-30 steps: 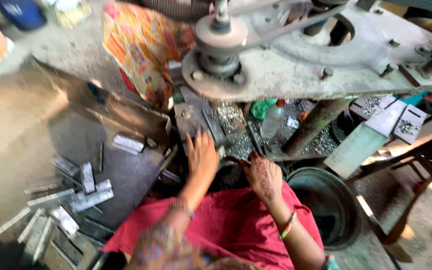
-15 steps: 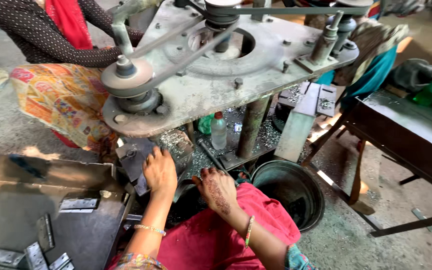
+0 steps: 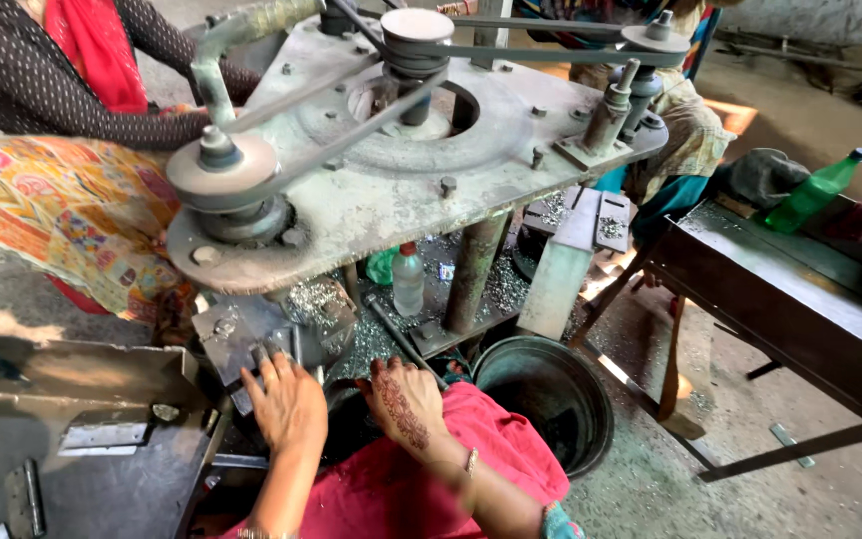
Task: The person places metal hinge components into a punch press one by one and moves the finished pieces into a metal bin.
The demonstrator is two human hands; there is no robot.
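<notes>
L hand (image 3: 291,404), lower centre of frame: fingers spread flat on small metal block (image 3: 251,349) under the belt-driven press plate (image 3: 401,180); pressing, not clasping. R hand (image 3: 406,399), just right of it: loosely curled, holds nothing visible. Dark metal pan (image 3: 551,399) to lower right. Plastic bottle (image 3: 408,279) stands behind, centre.

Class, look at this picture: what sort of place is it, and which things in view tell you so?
Probably a small metalworking workshop: a belt-driven machine with pulleys, metal shavings strewn under it, and cut metal pieces on a tray beside the left hand.
</notes>
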